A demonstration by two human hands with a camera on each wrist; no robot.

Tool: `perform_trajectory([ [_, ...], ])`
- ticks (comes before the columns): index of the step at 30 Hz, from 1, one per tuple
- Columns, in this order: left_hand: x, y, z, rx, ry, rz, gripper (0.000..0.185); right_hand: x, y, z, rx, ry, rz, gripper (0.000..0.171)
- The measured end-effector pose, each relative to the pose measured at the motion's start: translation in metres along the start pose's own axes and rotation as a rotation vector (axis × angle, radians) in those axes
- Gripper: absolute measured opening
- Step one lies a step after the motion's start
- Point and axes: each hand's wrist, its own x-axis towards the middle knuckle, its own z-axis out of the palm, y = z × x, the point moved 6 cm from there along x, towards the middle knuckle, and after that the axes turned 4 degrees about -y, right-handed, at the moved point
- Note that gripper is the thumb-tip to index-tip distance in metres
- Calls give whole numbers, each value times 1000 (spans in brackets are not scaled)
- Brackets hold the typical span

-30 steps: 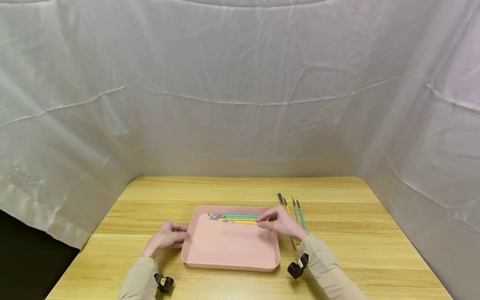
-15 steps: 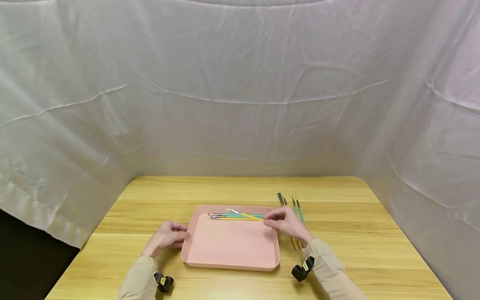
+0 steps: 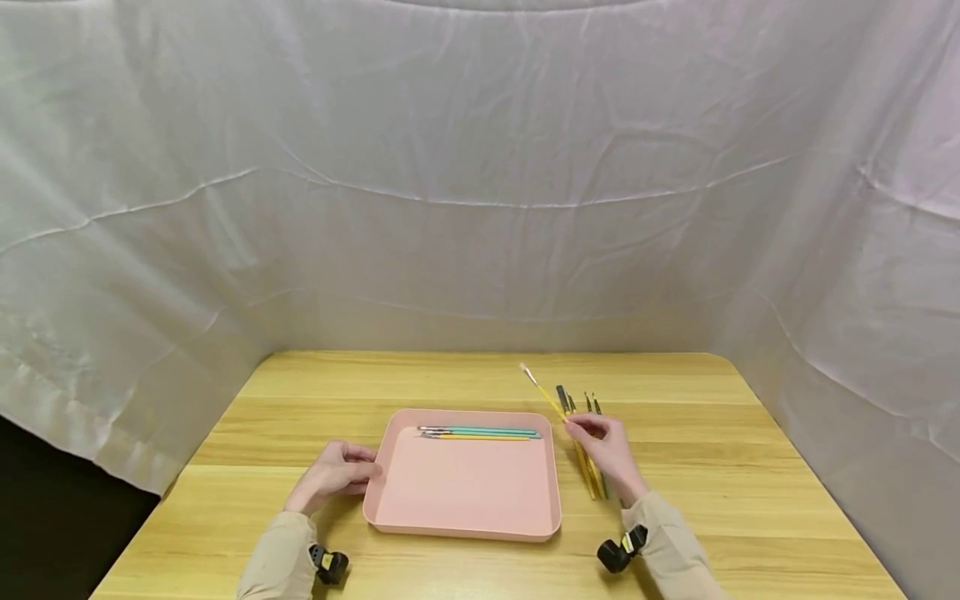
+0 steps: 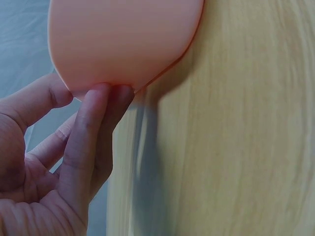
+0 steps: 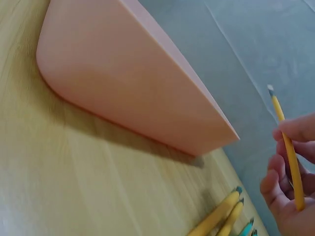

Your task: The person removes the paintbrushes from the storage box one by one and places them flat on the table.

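**Yellow brush pinched above the table**

The right hand point(image 3: 609, 447) pinches a slim yellow paintbrush point(image 3: 542, 392) — bristles raised, right of the smooth, round-cornered pink tray point(image 3: 461, 508). The left hand point(image 3: 335, 473) rests straight fingers against the tray's left wall on the grained wooden table point(image 3: 450, 379).

This looks like a makeshift recording booth. White sheeting point(image 3: 480, 167) drapes across the whole upper frame and both sides. It encloses a plain wooden table point(image 3: 465, 379) at bottom centre.

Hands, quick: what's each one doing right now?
Left hand: open, fingers resting against the pink tray.
Right hand: fingers pinching a yellow paintbrush, lifted beside the tray.
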Motion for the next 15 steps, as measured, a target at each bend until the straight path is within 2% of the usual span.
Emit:
perform_trajectory([
  [9,1,0,0,-3,4,0,37,-3,11,-19,-27,103,64,28],
  [15,0,-2,1,-13,0,0,36,-3,22,-30,-7,151,94,28],
])
